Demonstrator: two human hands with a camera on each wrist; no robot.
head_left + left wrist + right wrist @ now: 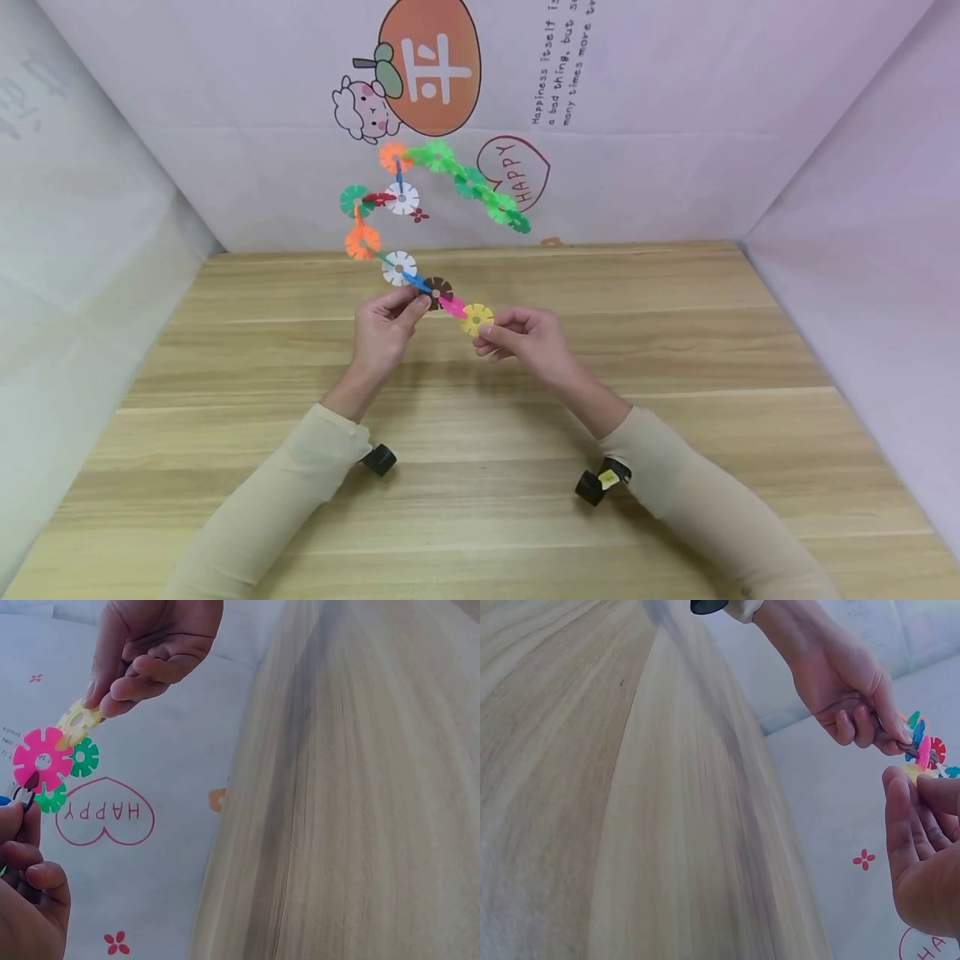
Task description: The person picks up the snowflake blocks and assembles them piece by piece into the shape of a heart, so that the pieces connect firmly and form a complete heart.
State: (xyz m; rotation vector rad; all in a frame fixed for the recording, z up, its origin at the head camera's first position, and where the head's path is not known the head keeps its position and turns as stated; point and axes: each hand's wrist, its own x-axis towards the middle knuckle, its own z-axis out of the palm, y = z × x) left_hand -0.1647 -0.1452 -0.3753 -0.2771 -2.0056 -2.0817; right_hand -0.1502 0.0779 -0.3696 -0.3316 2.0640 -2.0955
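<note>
A chain of slotted plastic snowflake discs is held up above the table by both hands. My left hand (381, 335) pinches the brown disc (444, 288) between thumb and fingers. At the chain's near end, my right hand (534, 340) pinches the yellow disc (480, 312). Between those two sits a pink disc (453, 307), shown face-on in the left wrist view. Beyond the left hand the chain runs through blue, a white disc (389, 269) and an orange disc (354, 242), then bends back. Its far stretch of green discs (469, 177) hangs in the air toward the right.
Below the hands lies a wood-grain table (480, 517). Behind it stands a white backdrop (660, 183) with printed cartoons and lettering, and pale walls rise at both sides. A black wrist camera (379, 460) hangs from the left sleeve, another camera (590, 489) from the right.
</note>
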